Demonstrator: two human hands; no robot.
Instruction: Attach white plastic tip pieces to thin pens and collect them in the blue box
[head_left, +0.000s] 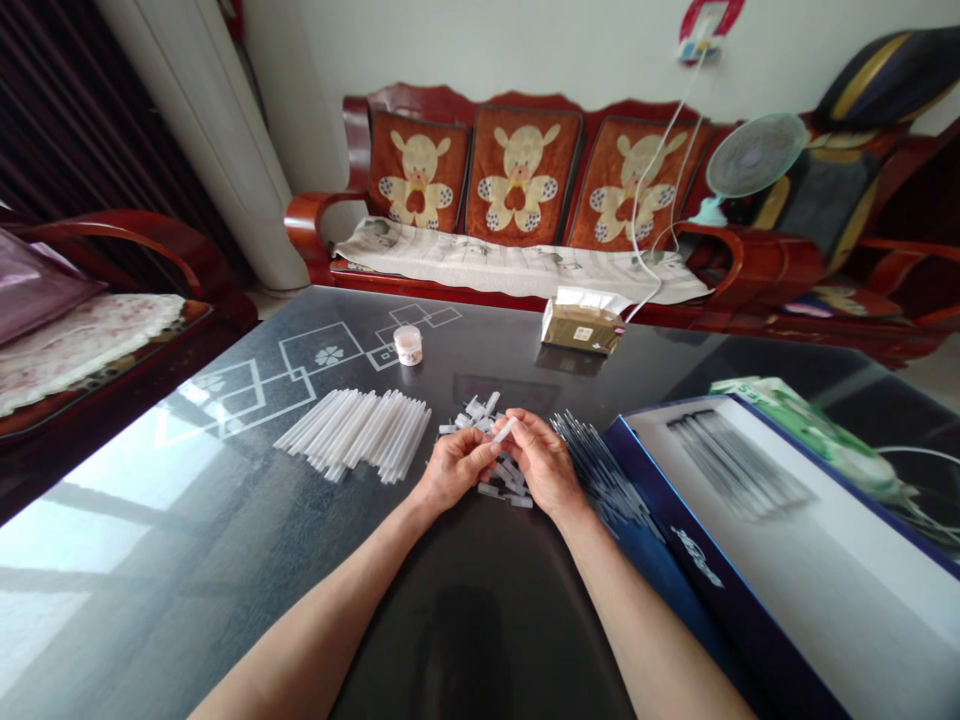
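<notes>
White plastic tube (504,431) sits pinched between the closed-together fingers of the left hand (450,470) and right hand (544,465), just above a loose heap of small clear plastic pieces (474,416) on a dark glass-topped table (480,610). Left of the hands lies a fanned row of white tubes (352,432); to the right, a fan of thin dark rods (600,465) reaches toward an open blue-edged box (697,560).

Milky-white plastic tubes (352,432) lie at eleven o'clock on a black glass tabletop (225,450) patterned with white linked squares; rust-orange cushions (523,178) at twelve bear cream, spotted teddy bears.
</notes>
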